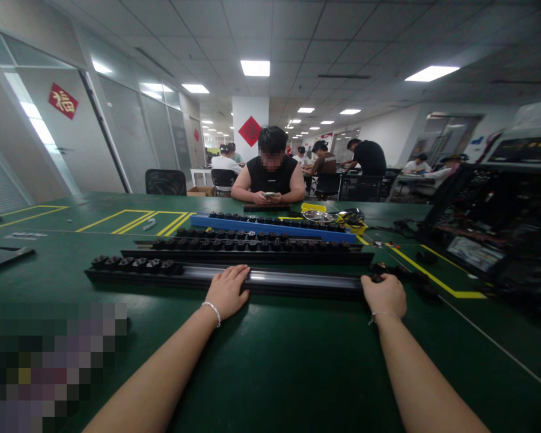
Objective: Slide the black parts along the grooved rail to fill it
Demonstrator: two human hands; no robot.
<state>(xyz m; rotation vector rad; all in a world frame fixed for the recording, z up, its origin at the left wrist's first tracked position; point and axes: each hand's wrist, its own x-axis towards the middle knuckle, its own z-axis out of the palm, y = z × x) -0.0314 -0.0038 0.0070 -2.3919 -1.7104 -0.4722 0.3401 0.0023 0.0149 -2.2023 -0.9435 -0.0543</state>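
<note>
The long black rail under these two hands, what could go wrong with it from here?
The black parts at the left end of the black rail could slide if it tilts. The right hand, at the other end, might knock the dark parts beside it. A forward push from the left hand could bump it into the loaded rail behind.

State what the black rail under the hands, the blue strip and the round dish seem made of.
Black rail: perhaps coated metal or plastic; its smooth channel gives a bright streak. Blue strip: probably plastic or painted metal, evenly coloured, fairly matte. Round dish: likely polished metal, from its silvery glints.
</note>
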